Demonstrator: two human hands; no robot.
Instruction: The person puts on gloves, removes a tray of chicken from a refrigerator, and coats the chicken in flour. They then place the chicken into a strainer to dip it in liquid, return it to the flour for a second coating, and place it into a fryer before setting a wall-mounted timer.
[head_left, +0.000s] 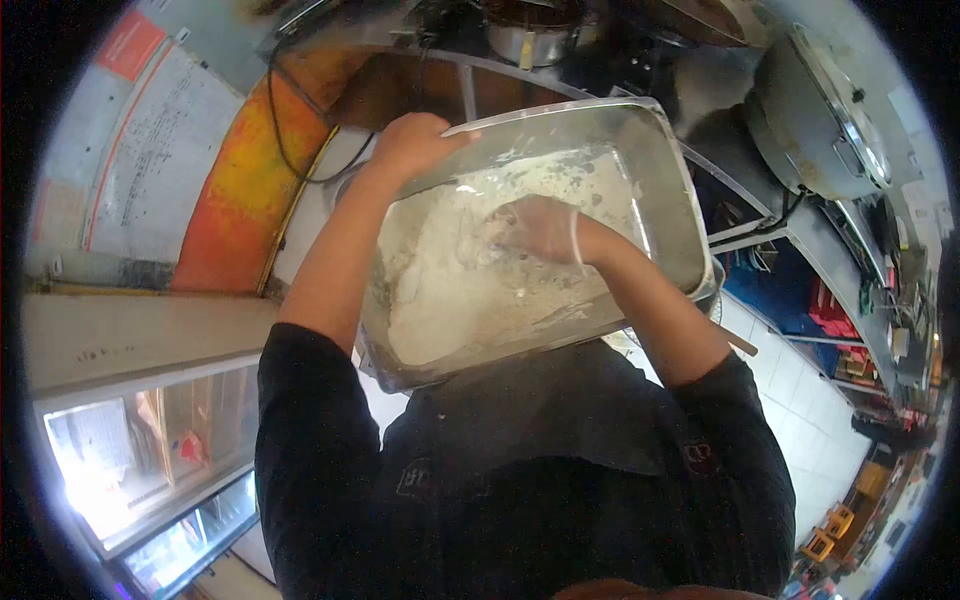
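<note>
A deep rectangular metal tub (682, 215) sits tilted in front of my body, with pale flour-like powder (435, 310) over its bottom, heaped toward the left. My left hand (415, 150) grips the tub's far rim near its left corner. Inside the tub, my right hand (540, 228) is down in the powder near the middle; it is blurred, its fingertips are coated or buried, and I cannot make out whether they hold anything. A pale band circles the right wrist.
A large lidded metal pot (815, 120) stands at the upper right on a metal counter. Another pot (530, 35) is beyond the tub. At left are an orange panel (240, 170) and a lit glass cabinet (120, 450). Tiled floor (790, 390) shows at right.
</note>
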